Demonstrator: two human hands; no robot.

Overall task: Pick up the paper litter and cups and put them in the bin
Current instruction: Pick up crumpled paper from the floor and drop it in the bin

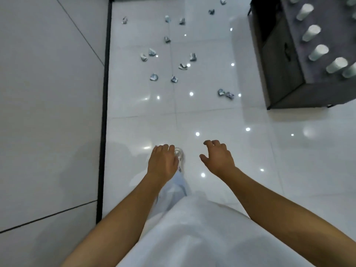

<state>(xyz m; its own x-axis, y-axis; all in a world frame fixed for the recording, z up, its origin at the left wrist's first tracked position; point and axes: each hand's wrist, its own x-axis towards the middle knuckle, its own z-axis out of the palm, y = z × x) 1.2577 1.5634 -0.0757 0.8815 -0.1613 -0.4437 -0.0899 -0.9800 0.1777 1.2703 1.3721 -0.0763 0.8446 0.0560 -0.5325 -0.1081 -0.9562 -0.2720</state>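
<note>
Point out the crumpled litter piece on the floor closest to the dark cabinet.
The crumpled piece on the right of the touching pair near the cabinet's front corner; all other floor litter lies farther left or farther back.

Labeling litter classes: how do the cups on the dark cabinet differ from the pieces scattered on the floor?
The cups on the cabinet stand upright in a row, whole and smooth; the floor litter lies scattered and crumpled. The cups are plain white; the floor pieces show blue-grey print. The cups sit raised on the dark cabinet, the litter on glossy white tile. Neither is in a hand.
</note>
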